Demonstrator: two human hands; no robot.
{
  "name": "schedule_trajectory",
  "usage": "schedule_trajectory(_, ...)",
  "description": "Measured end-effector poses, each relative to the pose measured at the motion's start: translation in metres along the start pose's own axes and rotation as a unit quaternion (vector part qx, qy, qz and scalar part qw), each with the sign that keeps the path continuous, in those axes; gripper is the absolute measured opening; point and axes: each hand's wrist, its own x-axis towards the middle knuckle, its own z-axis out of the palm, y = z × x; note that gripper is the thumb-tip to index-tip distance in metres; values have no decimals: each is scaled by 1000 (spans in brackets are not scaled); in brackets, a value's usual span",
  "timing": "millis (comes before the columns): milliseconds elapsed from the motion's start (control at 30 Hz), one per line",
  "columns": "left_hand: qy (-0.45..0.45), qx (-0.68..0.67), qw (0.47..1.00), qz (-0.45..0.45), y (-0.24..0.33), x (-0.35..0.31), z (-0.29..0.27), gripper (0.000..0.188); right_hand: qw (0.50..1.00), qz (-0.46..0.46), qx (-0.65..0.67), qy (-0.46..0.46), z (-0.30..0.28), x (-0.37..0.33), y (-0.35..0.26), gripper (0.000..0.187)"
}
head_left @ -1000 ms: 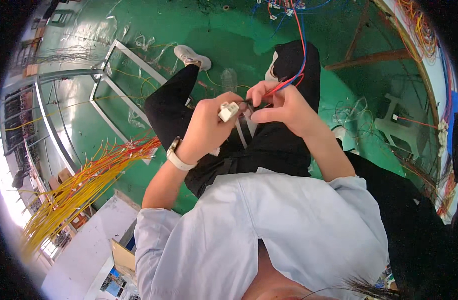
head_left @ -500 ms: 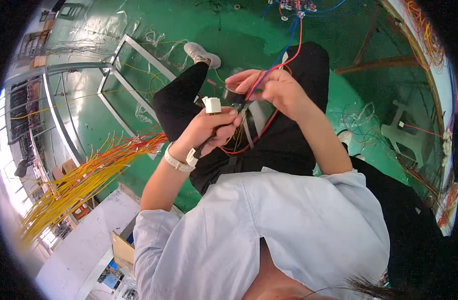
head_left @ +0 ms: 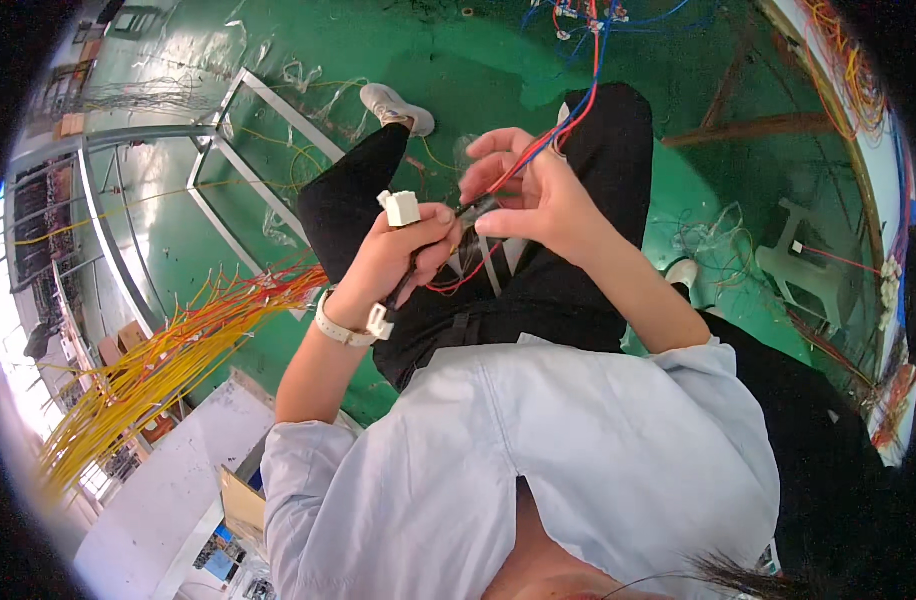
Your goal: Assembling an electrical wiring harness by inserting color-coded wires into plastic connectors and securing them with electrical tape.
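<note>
My left hand (head_left: 410, 245) is closed around a wire bundle whose black-wrapped end (head_left: 399, 292) runs down past my wrist. A white block connector (head_left: 403, 208) stands above its fingers, and a white open-framed connector (head_left: 381, 321) hangs by the wristband. My right hand (head_left: 548, 205) curves around the bundle just to the right, its thumb against a small dark roll (head_left: 477, 209) that looks like black tape; blur hides its edges. Red and blue wires (head_left: 531, 150) pass under the right fingers and run up to the top of the view.
Yellow and red wires (head_left: 168, 370) fan out at the left near a metal frame (head_left: 223, 135). A white table (head_left: 168, 485) stands lower left. A grey-green stool (head_left: 803, 262) is at the right. Several connectors with wires (head_left: 588, 15) lie at the top.
My left hand and its connectors have moved slightly left. My right hand has turned and lowered its thumb; the dark roll, earlier plain above the bundle, now sits lower, beside it.
</note>
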Motion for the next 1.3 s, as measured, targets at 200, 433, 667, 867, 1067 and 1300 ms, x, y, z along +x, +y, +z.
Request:
schedule_trajectory(200, -67, -117, 986, -93, -1, -16, 6, 21, 979, -95, -179, 11, -6, 3, -7, 53)
schedule_trajectory(433, -53, -113, 988, -86, 13, -32, 15, 20, 973, 5, 141, -182, -8, 9, -17, 49)
schedule_trajectory(667, -22, -100, 991, -81, 14, -33, 11, 23, 990, 39, 41, -132, -3, -13, -32, 13)
schedule_trajectory(867, -53, -97, 989, -98, 15, -43, 14, 23, 992, 46, 14, -116, -9, -14, -27, 70)
schedule_trajectory(1067, -80, -84, 989, -93, 13, -47, 16, 24, 993, -65, -85, 41, -1, 1, -28, 48)
schedule_trajectory(1300, -43, -81, 994, -66, 14, -43, 11, 24, 973, -42, 113, -197, -19, -5, -35, 32)
